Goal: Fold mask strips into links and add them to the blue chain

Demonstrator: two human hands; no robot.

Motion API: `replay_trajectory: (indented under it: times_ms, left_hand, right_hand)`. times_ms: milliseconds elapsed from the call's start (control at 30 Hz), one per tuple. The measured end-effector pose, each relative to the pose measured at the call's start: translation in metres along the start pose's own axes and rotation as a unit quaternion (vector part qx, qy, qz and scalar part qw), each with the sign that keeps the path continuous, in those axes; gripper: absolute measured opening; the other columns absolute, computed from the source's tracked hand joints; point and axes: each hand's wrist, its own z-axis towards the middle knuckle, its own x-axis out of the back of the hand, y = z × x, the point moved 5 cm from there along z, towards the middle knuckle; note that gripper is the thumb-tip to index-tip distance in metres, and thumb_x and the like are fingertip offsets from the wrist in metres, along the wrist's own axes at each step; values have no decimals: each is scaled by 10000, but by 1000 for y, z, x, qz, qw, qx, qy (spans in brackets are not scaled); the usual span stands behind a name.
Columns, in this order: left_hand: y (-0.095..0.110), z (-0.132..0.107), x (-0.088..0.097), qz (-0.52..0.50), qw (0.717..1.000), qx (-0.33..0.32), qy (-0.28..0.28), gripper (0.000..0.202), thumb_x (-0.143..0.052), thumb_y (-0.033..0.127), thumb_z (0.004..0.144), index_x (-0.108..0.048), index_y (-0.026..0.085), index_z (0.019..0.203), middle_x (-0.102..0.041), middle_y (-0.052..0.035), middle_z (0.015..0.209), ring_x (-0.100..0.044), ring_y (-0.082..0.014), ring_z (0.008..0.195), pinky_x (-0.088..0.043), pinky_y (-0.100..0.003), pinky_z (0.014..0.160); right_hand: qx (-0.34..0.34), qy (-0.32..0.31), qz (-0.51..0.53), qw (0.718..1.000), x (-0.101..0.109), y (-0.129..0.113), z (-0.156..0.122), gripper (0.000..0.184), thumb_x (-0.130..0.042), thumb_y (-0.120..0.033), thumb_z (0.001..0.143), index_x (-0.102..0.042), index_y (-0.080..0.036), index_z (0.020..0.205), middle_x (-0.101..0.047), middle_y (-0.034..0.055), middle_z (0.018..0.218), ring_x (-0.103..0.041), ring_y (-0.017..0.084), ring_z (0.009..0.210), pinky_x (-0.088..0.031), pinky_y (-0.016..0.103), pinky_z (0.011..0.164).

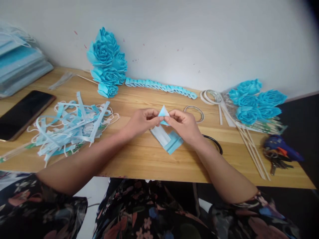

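We hold the small folded piece (163, 111) at the far end of the flat pieces (161, 136); whether it touches them we cannot tell. Our left hand (141, 122) pinches its left side between thumb and fingers, and our right hand (184, 125) does likewise on the right, so neither is free. To fold well here, we would do best to match the edges first, centre the tip, then run both thumbs outward along the crease with light, even pressure, since such thin material probably slips askew. The triangular tip points away from us, toward the pleated strip (159, 85) lying beyond the flat pieces. Its long axis seems to run that same way, roughly square to the line between our thumbs, though our fingertips cover its lower sides
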Motion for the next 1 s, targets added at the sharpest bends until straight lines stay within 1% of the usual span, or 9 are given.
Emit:
replay_trajectory:
  times_ms: [100,200,300,400,467,533,600,867,1000]
  left_hand:
    - [-5,1,-1,-1,1000,8,-6,288,-635,400,825,-594,153,684,-549,11,631,-493,-87,584,-412,-224,582]
    - [-7,1,0,-13,1000,20,-11,266,-636,377,825,-610,152,685,-575,4,631,-505,-86,575,-420,-222,576]
    - [-8,2,2,-41,999,33,-9,250,-654,362,810,-607,149,687,-606,-4,642,-527,-87,573,-436,-221,577]
    - [-10,3,4,-78,996,39,-1,255,-661,367,807,-607,145,693,-627,-9,656,-542,-83,569,-456,-224,592]
    - [-11,3,4,-96,994,43,3,259,-661,373,809,-613,144,698,-634,-10,656,-545,-81,564,-461,-226,592]
    - [-11,3,4,-106,993,43,4,262,-664,377,807,-615,144,698,-632,-7,647,-540,-79,555,-460,-226,584]
    - [-11,3,4,-112,993,39,4,264,-670,376,805,-612,145,692,-628,-5,641,-537,-77,550,-460,-226,583]
    - [-9,2,3,-100,995,30,-5,263,-669,375,815,-616,143,703,-620,2,647,-545,-77,571,-458,-223,597]
    - [-9,1,3,-91,995,28,-7,267,-666,386,815,-615,148,707,-623,5,647,-548,-80,572,-461,-225,594]
  right_hand:
    - [1,6,-2,1000,0,-1,0,219,-654,-366,839,-615,-186,720,-488,-48,587,-385,79,538,-317,235,509]
    - [9,4,6,1000,2,-1,0,238,-650,-402,854,-643,-190,747,-557,-31,626,-452,93,571,-374,243,539]
    - [28,24,23,999,7,0,1,227,-601,-417,898,-690,-209,875,-657,0,756,-566,123,675,-472,274,642]
    - [45,45,22,998,12,0,2,197,-606,-349,901,-696,-237,1035,-708,22,907,-640,153,809,-527,315,740]
    - [63,43,12,997,14,-1,2,203,-630,-296,882,-694,-254,1071,-712,37,1033,-655,182,955,-545,345,806]
    - [84,31,7,996,13,-3,2,201,-650,-265,867,-703,-277,1061,-686,41,1158,-627,209,1103,-547,380,874]
    - [99,15,8,995,11,-4,2,178,-668,-256,859,-714,-298,1025,-656,36,1227,-599,222,1175,-537,412,923]
    - [116,-22,29,993,7,-1,1,62,-705,-293,853,-729,-291,910,-646,37,1212,-598,216,1173,-493,448,994]
    - [98,-25,32,994,6,0,1,112,-702,-375,855,-727,-277,903,-650,42,1202,-605,218,1154,-505,439,976]
